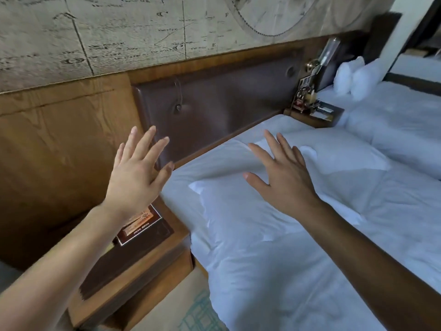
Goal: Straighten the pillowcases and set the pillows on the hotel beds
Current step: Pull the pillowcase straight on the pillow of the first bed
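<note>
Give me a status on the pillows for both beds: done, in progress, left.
Done: one white pillow lies flat at the head of the near bed, with a second pillow beside it; the far bed has pillows propped at its head. In hand: nothing is gripped; the left hand and right hand are open above the bed. Left: perhaps smoothing the near pillowcase's wrinkles.

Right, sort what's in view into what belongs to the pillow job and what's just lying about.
Job:
white pillow on the near bed
second white pillow beside it
upright white pillows on the far bed
left hand
right hand

Lying about:
brown wooden nightstand
printed card on it
padded brown headboard
</note>
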Tool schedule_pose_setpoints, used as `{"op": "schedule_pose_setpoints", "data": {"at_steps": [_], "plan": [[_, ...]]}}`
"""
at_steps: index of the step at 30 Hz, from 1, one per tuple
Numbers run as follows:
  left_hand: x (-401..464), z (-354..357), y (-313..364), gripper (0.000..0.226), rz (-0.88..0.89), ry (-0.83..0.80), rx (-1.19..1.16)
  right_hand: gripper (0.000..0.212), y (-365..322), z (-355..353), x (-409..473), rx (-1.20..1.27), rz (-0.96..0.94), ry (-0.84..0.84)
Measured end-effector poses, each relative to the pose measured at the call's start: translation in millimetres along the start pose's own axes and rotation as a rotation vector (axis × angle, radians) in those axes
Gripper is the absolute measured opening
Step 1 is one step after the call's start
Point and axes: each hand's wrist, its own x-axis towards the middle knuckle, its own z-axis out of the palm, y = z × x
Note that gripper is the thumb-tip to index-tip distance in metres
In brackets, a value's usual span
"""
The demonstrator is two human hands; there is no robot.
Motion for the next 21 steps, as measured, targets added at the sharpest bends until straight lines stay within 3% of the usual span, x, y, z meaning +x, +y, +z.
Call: {"op": "schedule_pose_setpoints", "data": {"at_steps": [12,21], "plan": [[153.8,117.1,8.9,0.069,0.222,-0.119,-0.135,0.074,91.7,30.0,50.1,-0.097,0.294,-0.022],[213.0,203.3,7.7,0.071,0.140,-0.170,-0.183,0.079,170.5,102.6,87.6,-0.044,0.375,-0.118]]}}
